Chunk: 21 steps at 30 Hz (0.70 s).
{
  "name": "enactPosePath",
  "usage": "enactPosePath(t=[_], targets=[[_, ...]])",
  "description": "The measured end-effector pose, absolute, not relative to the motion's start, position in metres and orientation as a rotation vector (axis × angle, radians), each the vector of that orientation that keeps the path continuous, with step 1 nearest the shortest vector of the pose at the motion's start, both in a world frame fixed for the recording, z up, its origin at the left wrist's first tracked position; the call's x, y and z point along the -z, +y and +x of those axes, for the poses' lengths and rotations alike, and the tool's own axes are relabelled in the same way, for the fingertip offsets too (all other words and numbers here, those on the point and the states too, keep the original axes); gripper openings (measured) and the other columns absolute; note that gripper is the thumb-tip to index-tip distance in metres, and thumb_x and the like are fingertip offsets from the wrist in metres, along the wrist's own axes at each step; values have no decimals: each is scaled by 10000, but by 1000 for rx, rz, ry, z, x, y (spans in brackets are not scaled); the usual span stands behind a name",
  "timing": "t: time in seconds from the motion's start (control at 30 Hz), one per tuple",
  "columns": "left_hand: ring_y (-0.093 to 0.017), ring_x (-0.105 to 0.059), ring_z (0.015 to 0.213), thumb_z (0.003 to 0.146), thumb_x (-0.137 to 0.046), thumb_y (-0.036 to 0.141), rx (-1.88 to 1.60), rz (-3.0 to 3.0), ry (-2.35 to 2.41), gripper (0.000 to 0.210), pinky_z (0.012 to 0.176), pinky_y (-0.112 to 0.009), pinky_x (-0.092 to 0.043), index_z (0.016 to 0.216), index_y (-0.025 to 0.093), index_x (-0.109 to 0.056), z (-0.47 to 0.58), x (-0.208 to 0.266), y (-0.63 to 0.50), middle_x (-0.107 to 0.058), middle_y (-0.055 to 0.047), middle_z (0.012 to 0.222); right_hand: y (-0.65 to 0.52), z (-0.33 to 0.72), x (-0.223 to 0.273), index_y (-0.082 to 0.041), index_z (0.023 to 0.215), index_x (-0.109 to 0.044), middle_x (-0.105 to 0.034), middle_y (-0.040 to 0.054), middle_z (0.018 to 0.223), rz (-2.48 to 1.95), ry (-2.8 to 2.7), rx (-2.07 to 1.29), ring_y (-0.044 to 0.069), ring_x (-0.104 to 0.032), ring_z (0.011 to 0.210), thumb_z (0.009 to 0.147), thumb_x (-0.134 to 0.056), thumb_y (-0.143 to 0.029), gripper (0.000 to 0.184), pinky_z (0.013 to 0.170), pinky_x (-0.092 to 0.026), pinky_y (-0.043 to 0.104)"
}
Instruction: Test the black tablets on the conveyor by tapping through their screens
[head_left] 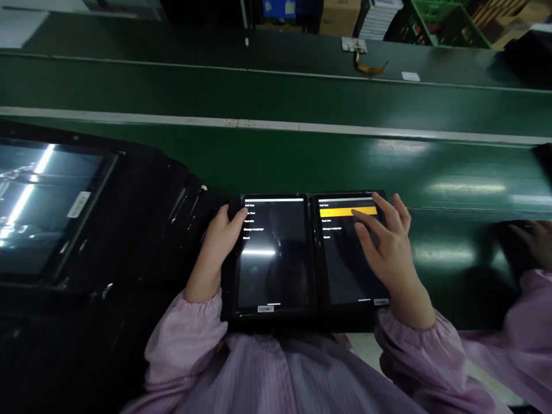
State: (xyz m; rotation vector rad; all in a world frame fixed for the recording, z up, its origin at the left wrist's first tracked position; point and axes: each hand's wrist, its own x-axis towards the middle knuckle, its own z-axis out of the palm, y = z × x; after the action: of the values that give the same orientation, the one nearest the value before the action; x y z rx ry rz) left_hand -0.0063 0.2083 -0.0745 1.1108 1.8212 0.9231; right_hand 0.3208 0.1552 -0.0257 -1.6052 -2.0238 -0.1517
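Two dark tablets lie side by side in front of me, each showing a short text menu. My left hand grips the left edge of the left tablet, its thumb over the bezel near the menu's second line; the other fingers are partly hidden at the edge. Over the right tablet, my right hand is open with fingers spread. Its index fingertip is at the second menu line, which is highlighted yellow. Small white labels sit along the lower edges of both tablets.
At the left, more tablets in black covers are stacked, with a reflective screen on top. A co-worker's hand shows at the right edge. Beyond the green conveyor surface, a small part with an orange flex cable lies near a green crate.
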Motion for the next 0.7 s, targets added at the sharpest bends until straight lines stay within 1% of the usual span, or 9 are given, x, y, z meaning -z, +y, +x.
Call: enactPosePath(t=[0.13,0.27,0.33,0.4,0.47,0.57,0.7], targets=[[-436,-647,1318,796,-709,475,-891,1111,1911,457,1161,-553,-461,1148,184,-721,-3,74,207,-765,-201,1231,143,325,21,-297,1233,-784,-610,89,1530,-1641,-1944,122,404,-415,1544,1080,-510,-388,327,1239,-363,729],[-415,-655,1314,810,-717,463,-976,1026,1867,371,1189,-557,-440,1099,231,-734,-3,74,205,-790,-155,1194,132,326,24,-306,1204,-801,-623,77,1518,-1652,-1939,77,391,-449,1517,1074,-525,-373,312,1207,-418,714],[-412,-663,1303,837,-686,469,-969,1021,1853,389,1184,-560,-446,1133,222,-739,-3,73,205,-782,-162,1234,129,325,27,-301,1195,-807,-624,85,1515,-1653,-1949,79,390,-448,1514,1075,-521,-380,320,1199,-429,709],[-418,-664,1302,854,-657,469,-934,1048,1867,444,1175,-558,-455,1189,189,-736,-2,72,205,-760,-191,1292,128,322,29,-291,1188,-811,-620,95,1515,-1645,-1961,76,393,-439,1517,1075,-517,-382,328,1197,-431,710],[-412,-657,1318,854,-652,464,-923,1058,1868,486,1177,-538,-455,1233,169,-728,-2,70,204,-741,-203,1332,128,320,31,-282,1185,-812,-618,102,1513,-1624,-1971,72,395,-432,1520,1073,-520,-373,326,1198,-430,714],[-393,-648,1334,826,-692,460,-920,1028,1817,524,1178,-518,-457,1278,196,-715,-5,70,201,-733,-171,1369,129,316,34,-275,1191,-812,-606,108,1524,-1596,-1981,77,403,-416,1529,1071,-525,-361,323,1201,-417,734],[-349,-637,1363,785,-728,416,-976,982,1649,537,1202,-483,-446,1304,277,-714,-11,74,195,-731,-85,1410,130,315,37,-282,1154,-821,-598,96,1537,-1587,-2008,76,414,-371,1561,1077,-512,-378,333,1216,-376,768]])
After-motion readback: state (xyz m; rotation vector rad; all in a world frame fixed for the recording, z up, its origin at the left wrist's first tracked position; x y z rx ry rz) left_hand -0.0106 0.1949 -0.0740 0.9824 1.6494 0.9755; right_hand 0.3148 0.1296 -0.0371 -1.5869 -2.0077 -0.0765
